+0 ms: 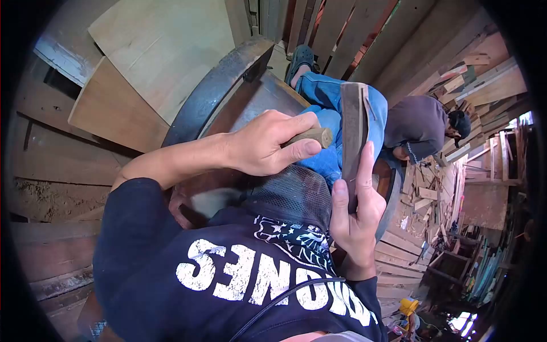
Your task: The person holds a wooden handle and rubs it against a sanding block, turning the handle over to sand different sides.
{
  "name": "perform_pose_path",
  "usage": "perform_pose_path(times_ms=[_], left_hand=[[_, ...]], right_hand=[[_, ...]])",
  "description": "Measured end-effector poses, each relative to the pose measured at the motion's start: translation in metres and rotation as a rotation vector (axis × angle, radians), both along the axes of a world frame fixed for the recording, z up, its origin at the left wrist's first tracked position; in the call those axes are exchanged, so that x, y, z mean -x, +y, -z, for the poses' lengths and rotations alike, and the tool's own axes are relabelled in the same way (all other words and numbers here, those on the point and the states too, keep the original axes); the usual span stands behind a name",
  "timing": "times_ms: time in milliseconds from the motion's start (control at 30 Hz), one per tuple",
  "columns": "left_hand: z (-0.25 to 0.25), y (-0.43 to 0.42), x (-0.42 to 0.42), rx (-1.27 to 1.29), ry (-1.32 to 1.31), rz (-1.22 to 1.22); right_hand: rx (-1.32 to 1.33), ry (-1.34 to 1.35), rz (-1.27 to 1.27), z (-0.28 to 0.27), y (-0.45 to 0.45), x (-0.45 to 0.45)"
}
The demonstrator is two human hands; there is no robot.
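My left hand is closed around a short, round wooden stick, its blunt end showing between thumb and index finger. My right hand grips the lower end of a long, narrow wooden piece, thumb on one side and index finger stretched along the other. This piece is dark on its face, with a paler strip along its edge and a thin dark sliver or slit near its top. It stands over my jeans-clad leg. A gap separates the two pieces. Whatever lies inside my left fist is hidden.
Curved dark wood surrounds me like a seat frame. Pale boards lean at the upper left. A person in a dark shirt bends close by on the right. Wood offcuts litter the floor there; a yellow object sits lower right.
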State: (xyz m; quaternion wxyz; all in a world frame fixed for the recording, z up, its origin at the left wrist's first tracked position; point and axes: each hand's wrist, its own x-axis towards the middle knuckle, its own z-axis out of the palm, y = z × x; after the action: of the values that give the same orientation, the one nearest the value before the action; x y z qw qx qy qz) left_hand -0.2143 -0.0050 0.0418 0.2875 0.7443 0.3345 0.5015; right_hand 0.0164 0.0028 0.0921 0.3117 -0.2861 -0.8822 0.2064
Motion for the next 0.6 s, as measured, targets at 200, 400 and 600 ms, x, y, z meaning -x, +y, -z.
perform_pose_path(times_ms=[200,400,600], left_hand=[[-0.003,-0.002,0.002,0.098,-0.042,0.033],[-0.008,-0.003,-0.004,0.084,-0.107,-0.002],[-0.002,-0.003,-0.003,0.071,-0.022,0.007]], right_hand=[[0.042,0.005,-0.013,-0.003,-0.008,-0.001],[0.014,0.036,-0.038,0.002,-0.009,0.005],[-0.075,-0.028,0.000,0.007,-0.005,0.009]])
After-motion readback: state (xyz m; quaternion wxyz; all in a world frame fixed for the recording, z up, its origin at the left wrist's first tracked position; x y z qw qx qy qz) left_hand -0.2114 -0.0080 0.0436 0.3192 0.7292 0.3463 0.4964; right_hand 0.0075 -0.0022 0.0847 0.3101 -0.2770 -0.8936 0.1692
